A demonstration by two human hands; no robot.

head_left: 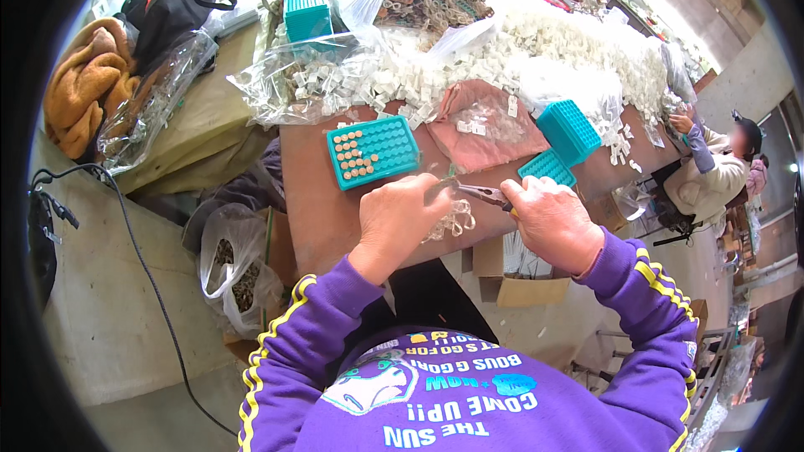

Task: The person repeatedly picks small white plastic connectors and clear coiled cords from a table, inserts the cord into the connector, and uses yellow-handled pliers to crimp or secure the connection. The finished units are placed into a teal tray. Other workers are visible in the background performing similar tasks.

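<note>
1. Gripping dark-jawed pliers in a clenched right hand, jaw tips pointing toward the left hand.
2. Left grip pinched shut on a small piece at the plier tips, too small to identify.
3. Clear plastic parts bunched just below and between both grips, hanging over the edge of the reddish counter.
4. Teal tray partly filled with brown round pieces, just beyond the left grip.
5. Second teal tray just past the right grip, beside a pink cloth.
6. White pieces heaped farther back.
</note>
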